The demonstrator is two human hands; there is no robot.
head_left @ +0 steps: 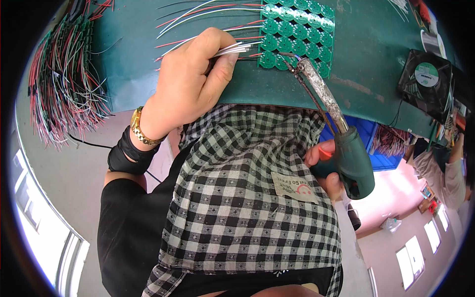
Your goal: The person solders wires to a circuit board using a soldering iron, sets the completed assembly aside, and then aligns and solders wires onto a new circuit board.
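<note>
My left hand [190,81] is closed in a pinch on a small bundle of white wires [233,49], their ends pointing right toward the board. Just beyond its fingertips lies a green panel of round circuit boards [298,34], with red, white and black wires attached along its left side. My right hand [332,184], partly hidden, grips a soldering gun [355,163] with a dark green handle and an orange trigger. The gun's worn metal barrel reaches up and left. Its tip is over the panel's near row; whether it touches a joint I cannot tell.
Wired boards [62,79] hang in a thick bundle over the table's left end. A black fan [426,75] and a solder spool [432,43] stand at the right. A blue crate [363,129] sits below the edge; another person [440,171] is at far right.
</note>
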